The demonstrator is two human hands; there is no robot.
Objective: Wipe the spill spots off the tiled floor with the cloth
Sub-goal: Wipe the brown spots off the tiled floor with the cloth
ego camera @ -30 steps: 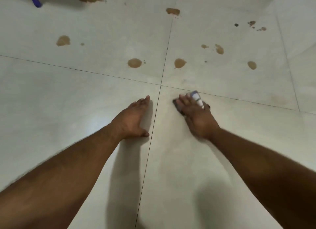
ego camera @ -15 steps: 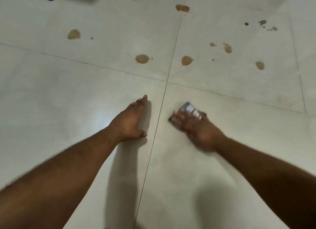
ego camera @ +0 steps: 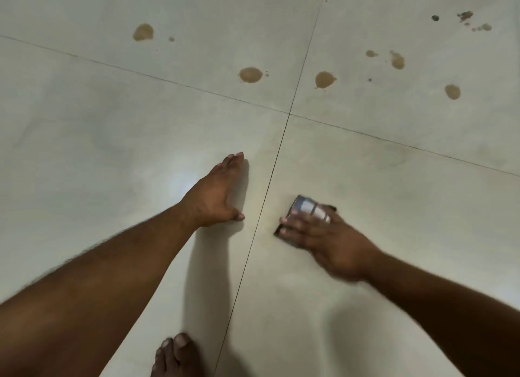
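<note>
The left hand (ego camera: pixel 216 199) lies flat on the pale tiled floor (ego camera: pixel 112 140), palm down, with the fingers straight and close together and pointing away from the person, while the thumb is spread out to the right side. The left forearm comes from the lower left corner and is almost straight, so the hand rests just left of the dark grout line (ego camera: pixel 264 191) that runs toward the person. The right hand (ego camera: pixel 323 239) is on the other side of this line, on the near right tile, and its forearm comes from the lower right corner. This hand is a little blurred. Its fingers point to the left and are curled over a small folded cloth (ego camera: pixel 305 206), pressing it down on the floor; the cloth is grey-blue with pale stripes, and only its far part and a dark edge under the fingertips are visible. The brown spill spots are all well apart from the cloth, on the 2 far tiles: 1 round spot (ego camera: pixel 250 75) just left of the grout line, another spot (ego camera: pixel 324 79) just right of it, a larger spot (ego camera: pixel 143 32) further left, and several small ones on the upper right. At the bottom edge the toes of a bare foot (ego camera: pixel 176 354) stand on the floor, just left of the grout line.
</note>
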